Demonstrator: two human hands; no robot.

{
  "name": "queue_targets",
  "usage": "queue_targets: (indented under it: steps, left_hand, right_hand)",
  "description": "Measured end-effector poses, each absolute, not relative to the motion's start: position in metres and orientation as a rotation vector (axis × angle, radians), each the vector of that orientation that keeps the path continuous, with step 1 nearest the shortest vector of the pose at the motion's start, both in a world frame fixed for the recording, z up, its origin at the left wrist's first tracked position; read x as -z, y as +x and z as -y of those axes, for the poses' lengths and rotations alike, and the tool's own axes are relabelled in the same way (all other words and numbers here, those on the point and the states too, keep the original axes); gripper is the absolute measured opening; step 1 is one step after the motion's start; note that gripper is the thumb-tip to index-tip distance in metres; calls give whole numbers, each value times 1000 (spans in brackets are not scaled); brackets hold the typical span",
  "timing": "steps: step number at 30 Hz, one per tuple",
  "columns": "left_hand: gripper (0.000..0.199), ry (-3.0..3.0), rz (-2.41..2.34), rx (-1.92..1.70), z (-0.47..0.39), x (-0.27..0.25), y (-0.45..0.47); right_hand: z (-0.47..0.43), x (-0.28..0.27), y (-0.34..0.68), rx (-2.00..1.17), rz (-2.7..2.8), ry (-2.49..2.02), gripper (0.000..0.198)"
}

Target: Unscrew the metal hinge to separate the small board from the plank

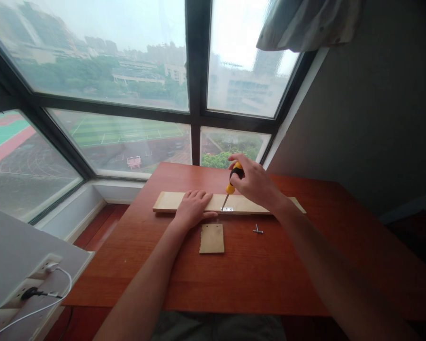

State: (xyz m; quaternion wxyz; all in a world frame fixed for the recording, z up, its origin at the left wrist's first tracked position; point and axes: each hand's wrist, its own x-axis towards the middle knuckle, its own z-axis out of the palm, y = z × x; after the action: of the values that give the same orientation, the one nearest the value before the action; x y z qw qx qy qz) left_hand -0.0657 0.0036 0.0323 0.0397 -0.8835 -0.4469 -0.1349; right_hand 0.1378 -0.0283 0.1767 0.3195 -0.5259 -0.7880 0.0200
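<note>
A long, pale wooden board (167, 202) lies across the table. My left hand (194, 208) rests flat on it, left of the middle, fingers stretched over the top face and thumb along the near edge. My right hand (253, 180) grips a yellow and black screwdriver (230, 188) by its handle. The shaft slants down to the left, and its tip meets the left end of a small metal bracket (227, 209) at the board's near edge. Whether a screw sits under the tip is too small to tell. Below the board lies a small square wooden piece (212, 239) with two holes along its top.
Loose screws (258, 229) lie on the reddish-brown table (234, 284) right of the square piece. Large windows (128, 137) rise behind the table. A power outlet (31, 289) with plugged cables is at lower left, and a curtain (305, 23) hangs at upper right.
</note>
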Motion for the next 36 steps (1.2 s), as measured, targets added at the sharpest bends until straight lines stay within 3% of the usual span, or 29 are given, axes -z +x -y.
queue_targets:
  steps: [7, 13, 21, 27, 36]
  left_hand:
    - [64, -2723, 1357, 424, -4, -33, -67]
    - [66, -2735, 1351, 431, -3, -33, -67]
    - [65, -2722, 1373, 436, 0, -33, -67]
    - [64, -2718, 1366, 455, 0, -32, -67]
    - [66, -2719, 1395, 428, 1, -31, -66]
  right_hand:
    - [31, -179, 137, 82, 2046, -1489, 27]
    - [30, -176, 136, -84, 2088, -1281, 45]
    - [38, -183, 131, 148, 2060, -1593, 37]
    - [34, -179, 133, 19, 2089, -1429, 43]
    - [37, -184, 128, 148, 2072, -1598, 27]
